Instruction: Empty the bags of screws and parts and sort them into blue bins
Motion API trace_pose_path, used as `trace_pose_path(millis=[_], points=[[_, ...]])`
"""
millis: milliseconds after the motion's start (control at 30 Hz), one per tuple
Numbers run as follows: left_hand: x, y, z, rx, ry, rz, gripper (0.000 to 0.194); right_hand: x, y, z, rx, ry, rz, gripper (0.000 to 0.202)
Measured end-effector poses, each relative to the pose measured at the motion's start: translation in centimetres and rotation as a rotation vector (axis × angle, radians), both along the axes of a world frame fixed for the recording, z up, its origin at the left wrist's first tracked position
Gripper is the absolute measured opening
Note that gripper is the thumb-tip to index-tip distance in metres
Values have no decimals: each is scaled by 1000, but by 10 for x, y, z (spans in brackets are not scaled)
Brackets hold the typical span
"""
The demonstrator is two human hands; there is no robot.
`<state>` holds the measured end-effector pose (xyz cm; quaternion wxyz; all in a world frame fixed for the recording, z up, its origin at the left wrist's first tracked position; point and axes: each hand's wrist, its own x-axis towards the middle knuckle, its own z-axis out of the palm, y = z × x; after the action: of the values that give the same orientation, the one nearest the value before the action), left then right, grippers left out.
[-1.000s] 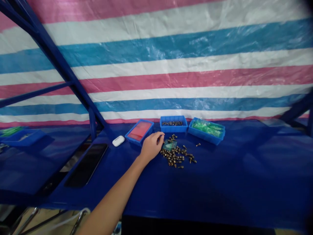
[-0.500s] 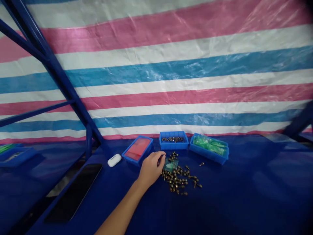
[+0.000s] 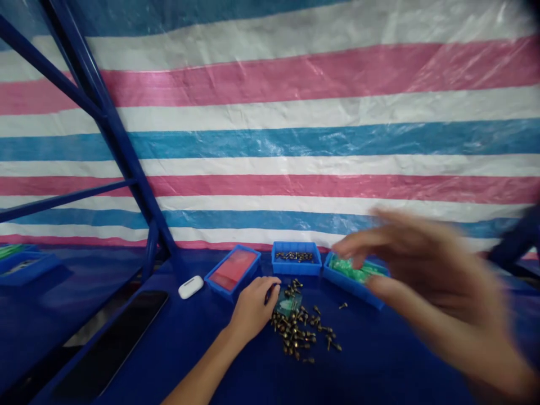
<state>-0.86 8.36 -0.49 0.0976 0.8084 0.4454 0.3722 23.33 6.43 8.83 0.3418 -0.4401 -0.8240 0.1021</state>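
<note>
My left hand (image 3: pixel 253 308) rests on the blue table, its fingers loosely curved and a gap showing between thumb and index finger. A small clear green-tinted bag (image 3: pixel 289 302) lies right beside its fingertips; any contact is hard to make out. Around the bag spreads a loose pile of brass-coloured screws (image 3: pixel 298 338). Raised at the right, my right hand (image 3: pixel 426 287) is smeared by motion, with thumb and fingers apart and nothing visible between them. It partly covers a blue bin (image 3: pixel 352 286) holding green plastic packets (image 3: pixel 352 270).
A blue bin of small metal parts (image 3: pixel 296 269) stands at the back, beside a blue bin with red sheets (image 3: pixel 233 270). Left of these lie a white earbud case (image 3: pixel 190 287) and a black phone (image 3: pixel 113 343). A blue metal frame (image 3: pixel 122 146) rises before a striped tarp (image 3: pixel 295 185).
My right hand has come into view from the right, over the bin of green packets. My left hand stays beside the bag. The camera has tilted slightly upward.
</note>
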Motion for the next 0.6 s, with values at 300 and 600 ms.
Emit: trace_pose_path(millis=[300, 600], points=[[-1, 4, 0, -9, 29, 38, 20, 6, -5, -76, -256, -243, -68, 22], [3, -1, 0, 8, 66, 6, 19, 7, -3, -78, -281, -231, -82, 9]])
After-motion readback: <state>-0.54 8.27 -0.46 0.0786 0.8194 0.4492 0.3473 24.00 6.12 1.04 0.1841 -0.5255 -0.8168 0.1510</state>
